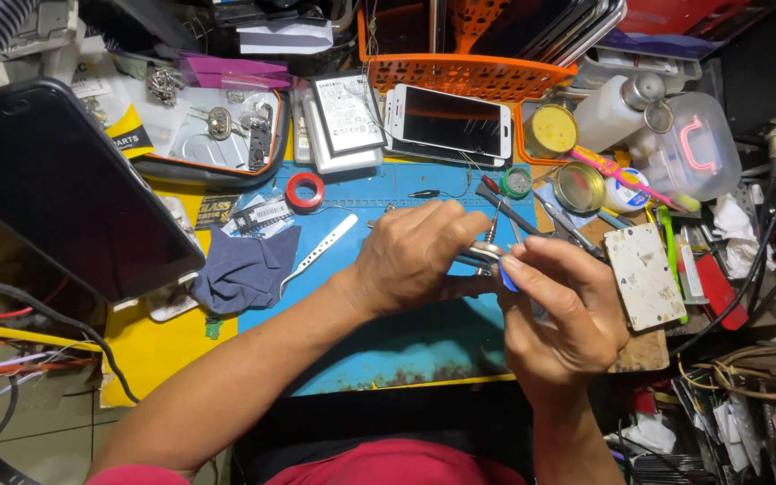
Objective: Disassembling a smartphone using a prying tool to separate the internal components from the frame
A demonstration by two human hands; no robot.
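Pinching a small metal part [485, 253] between them, the left hand [410, 256] and right hand [559, 310] meet over the blue mat [388, 346], near its right edge. Left fingers curl closed on the part; right fingertips grip a blue tool [507, 278] against it. A slip could drop the part among the tweezers [496, 216]. Its long axis seems to run left-right, though fingers hide its ends.

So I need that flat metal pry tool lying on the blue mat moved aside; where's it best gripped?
Probably take the metal pry tool by its broad upper end nearest the red tape roll, coming from above. It lies flat and slanted on the blue mat, and its thin lower end runs against the dark cloth.
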